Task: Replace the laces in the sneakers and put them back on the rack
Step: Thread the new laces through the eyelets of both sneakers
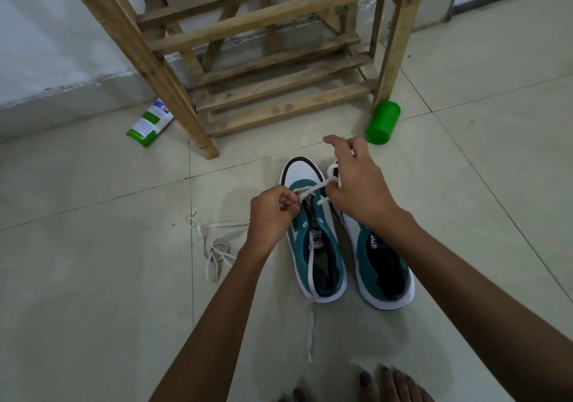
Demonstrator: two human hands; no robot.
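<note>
Right sneaker (376, 252) toe behind hand (359, 184)

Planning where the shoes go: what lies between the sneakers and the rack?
Bare floor tile, head view; the right hand hangs over part of that gap between sneakers and rack.

The 2 sneakers (347, 246) sit side by side on the tiled floor (93, 308), touching or nearly so, with no gap for a hand between them. Both hands crowd the toe end: the left hand (273, 215) and right hand (356, 187) pinch a white lace (310, 190) stretched between them. Left of the shoes a loose lace (214, 246) lies tangled. Behind, the wooden rack (263, 69) blocks the way forward; a green bottle (383, 122) lies by its right leg, a green-and-white carton (150, 124) by its left. Open tile spreads far right and far left.
</note>
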